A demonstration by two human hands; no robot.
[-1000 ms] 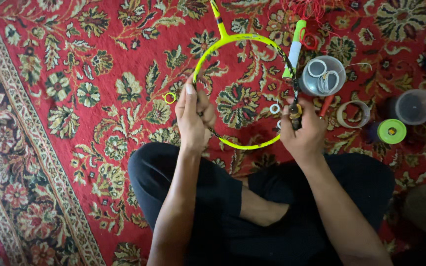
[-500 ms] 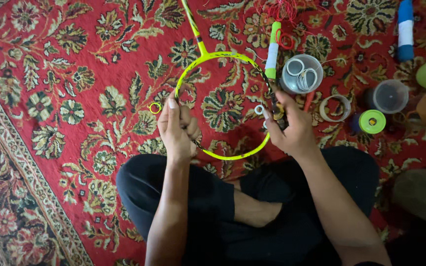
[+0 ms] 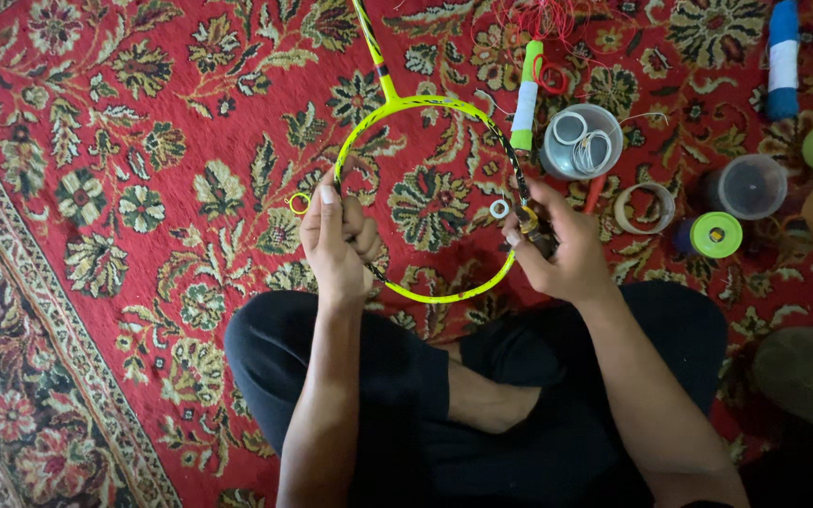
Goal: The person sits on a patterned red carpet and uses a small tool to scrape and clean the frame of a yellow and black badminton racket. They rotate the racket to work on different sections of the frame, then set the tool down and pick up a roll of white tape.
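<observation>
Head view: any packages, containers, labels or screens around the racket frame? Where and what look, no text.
No screens, signs or readable labels.
Grey round tub: right of the neon-yellow racket frame, holds white rings.
Clear round cup: far right on the red floral carpet.
Green-topped round spool: below that cup.
Beige tape ring: between tub and cup.
Blue-and-white roll: top right.

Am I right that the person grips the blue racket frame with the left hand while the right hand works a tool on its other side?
Not quite: the racket frame is neon yellow-green, not blue, as the head view shows. The rest holds: the left hand grips its left side, and the right hand works a small tool on the right side.
</observation>
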